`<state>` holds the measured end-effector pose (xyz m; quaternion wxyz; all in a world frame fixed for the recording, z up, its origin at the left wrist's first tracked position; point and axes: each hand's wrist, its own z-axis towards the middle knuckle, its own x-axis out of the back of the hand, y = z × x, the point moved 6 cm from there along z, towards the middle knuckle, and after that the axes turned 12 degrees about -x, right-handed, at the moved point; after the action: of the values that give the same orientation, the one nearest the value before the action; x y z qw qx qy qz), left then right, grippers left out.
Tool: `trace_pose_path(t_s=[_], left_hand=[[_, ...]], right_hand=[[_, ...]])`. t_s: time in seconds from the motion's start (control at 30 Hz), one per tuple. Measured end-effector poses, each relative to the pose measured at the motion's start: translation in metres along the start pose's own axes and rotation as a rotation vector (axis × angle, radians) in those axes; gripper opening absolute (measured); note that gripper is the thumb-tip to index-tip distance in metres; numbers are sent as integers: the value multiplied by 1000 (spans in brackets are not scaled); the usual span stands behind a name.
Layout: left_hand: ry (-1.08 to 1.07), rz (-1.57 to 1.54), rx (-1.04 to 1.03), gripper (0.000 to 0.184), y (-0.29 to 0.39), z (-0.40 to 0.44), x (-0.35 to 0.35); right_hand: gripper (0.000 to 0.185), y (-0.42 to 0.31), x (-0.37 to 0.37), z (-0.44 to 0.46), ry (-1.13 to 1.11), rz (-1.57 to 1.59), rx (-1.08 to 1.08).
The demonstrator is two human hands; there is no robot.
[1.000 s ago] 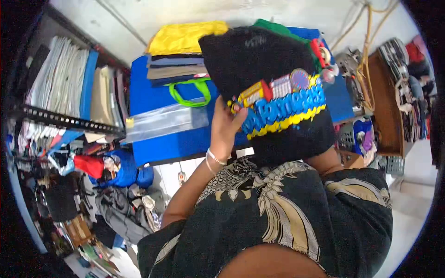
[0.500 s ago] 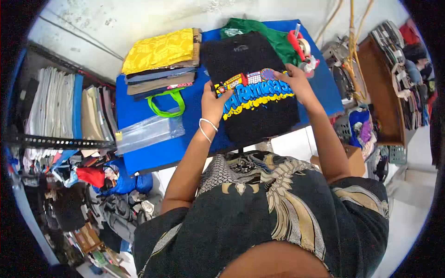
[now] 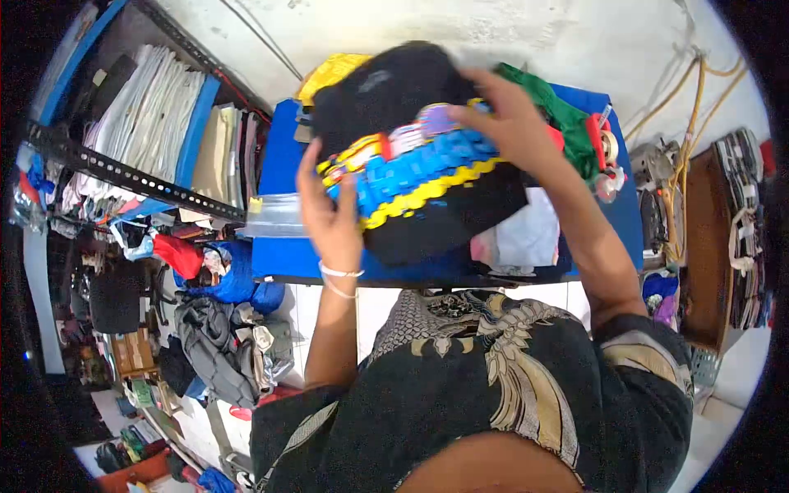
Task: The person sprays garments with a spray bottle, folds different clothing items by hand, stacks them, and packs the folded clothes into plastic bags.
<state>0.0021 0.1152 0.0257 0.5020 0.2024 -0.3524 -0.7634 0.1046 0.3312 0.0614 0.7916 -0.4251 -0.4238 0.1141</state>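
Observation:
A folded black T-shirt (image 3: 444,218) with a blue, yellow and red cartoon print is held up off the blue table (image 3: 300,263), tilted and a little blurred. My left hand (image 3: 329,209) grips its left edge, thumb over the print, a white band on the wrist. At the upper right edge, my right hand (image 3: 509,123) has hold of the shirt too, its far fingers hidden behind it. Below the shirt's right side, a light printed garment (image 3: 530,234) shows on the table.
Behind the shirt are a yellow folded cloth (image 3: 333,70) and a green bag (image 3: 526,90). A tape dispenser (image 3: 604,144) stands at the right, clear plastic sleeves (image 3: 275,218) at the left. Shelves of folded clothes (image 3: 152,115) flank the table's left side.
Both hands have lifted the black T-shirt and shifted it left, in front of the yellow pile. The light printed garment has come into view beneath. My view has shifted too.

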Motion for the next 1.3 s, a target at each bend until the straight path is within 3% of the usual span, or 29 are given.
trace_pose_path(t_s=[0.07,0.13,0.2,0.27,0.33,0.37,0.4,0.47,0.53,0.63,0.77,0.83,1.07,1.13,1.23,1.27,1.3], left_hand=[[95,102,48,46,-4,-4,43],[154,161,62,48,-50,-24,91],[141,279,342,58,-106,-51,134],[31,653,679,72,-167,-93,178],[31,908,326,81,-186,-114,196],[77,787,395,75,-179,-111,190],[76,630,418,72,-182,-111,182],[84,382,470,62,-178,-103,160],[58,247,457,56,-176,-91,137],[-76,46,449,37,-177,-67,95],[-214,-264,496,26,-180,-40,35],[-289,-296,484,25,-180,-31,9],[-385,-401,649,23,-188,-35,-47],[-409,-428,707,23,-185,-38,-55],[-228,-708,922,29,-181,-29,-68],[-156,-826,982,33,-188,-20,-75],[-148,-1168,883,45,-197,-7,-81]], right_hand=[[51,-15,-50,22,-173,129,-23],[48,5,-103,56,-514,407,-426],[47,61,-131,119,-239,-36,-236],[46,138,-149,166,-148,-506,-407],[44,174,-148,177,-51,-460,-294],[44,202,-153,187,-47,-464,-288],[40,240,-158,199,-18,-372,-429],[36,247,-159,199,7,-287,-575],[30,219,-147,169,-42,124,-980],[27,225,-148,174,-99,173,-1041],[27,252,-154,188,-75,291,-1028],[25,282,-168,204,-196,355,-984],[25,269,-165,209,-133,277,-902],[24,250,-177,208,-182,841,-1021],[19,185,-171,219,-364,1088,-949],[18,155,-162,218,-322,1153,-900],[17,126,-153,216,-276,1214,-847]])
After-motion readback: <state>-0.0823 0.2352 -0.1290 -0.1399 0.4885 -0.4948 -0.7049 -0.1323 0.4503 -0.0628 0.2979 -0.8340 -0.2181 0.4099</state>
